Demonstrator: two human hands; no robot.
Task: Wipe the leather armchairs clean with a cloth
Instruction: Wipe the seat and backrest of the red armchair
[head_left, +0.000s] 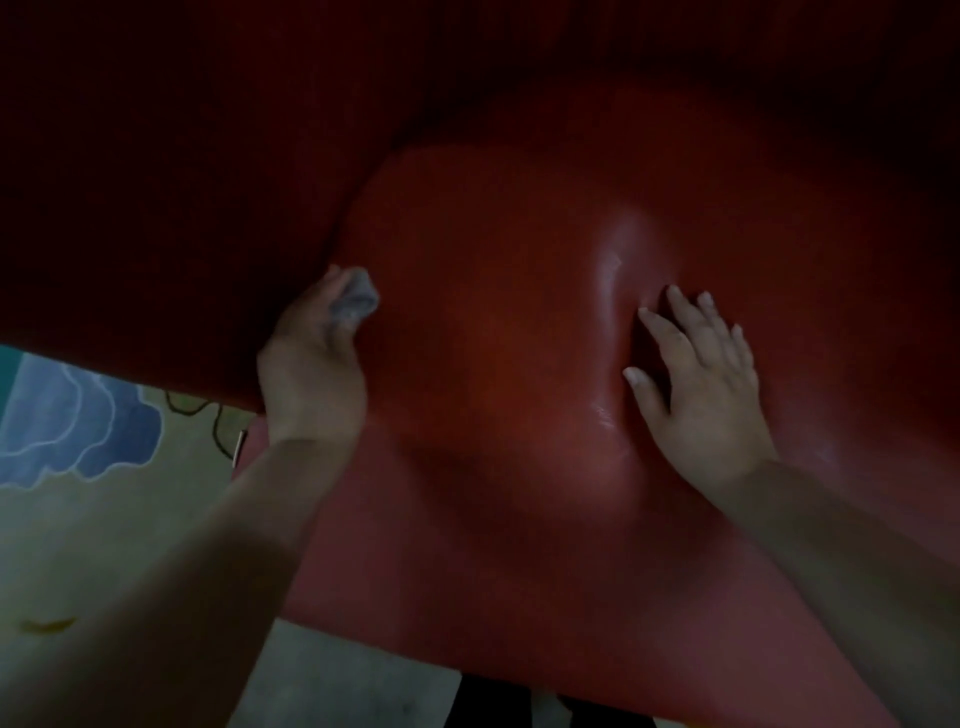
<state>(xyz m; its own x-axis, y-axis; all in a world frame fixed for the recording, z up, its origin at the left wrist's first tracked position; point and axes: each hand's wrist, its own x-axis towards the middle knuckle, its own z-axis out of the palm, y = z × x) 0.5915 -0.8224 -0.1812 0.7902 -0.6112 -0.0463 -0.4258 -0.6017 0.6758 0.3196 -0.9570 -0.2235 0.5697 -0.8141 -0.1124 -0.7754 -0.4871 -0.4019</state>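
A red leather armchair seat cushion (493, 338) fills most of the view, dimly lit. My left hand (311, 358) grips a small grey cloth (356, 301) and holds it against the cushion's left edge, where the seat meets the dark armrest (156, 208). My right hand (706, 379) lies flat on the cushion with straight, spread fingers, pressing a dent into the leather. A shiny streak (615, 270) shows just left of its fingertips.
The chair's back (675, 62) rises dark at the top. At lower left is a pale floor with a blue cloud-like pattern (78, 426) and a thin dark cord (218, 421). Grey floor (353, 686) shows below the seat's front edge.
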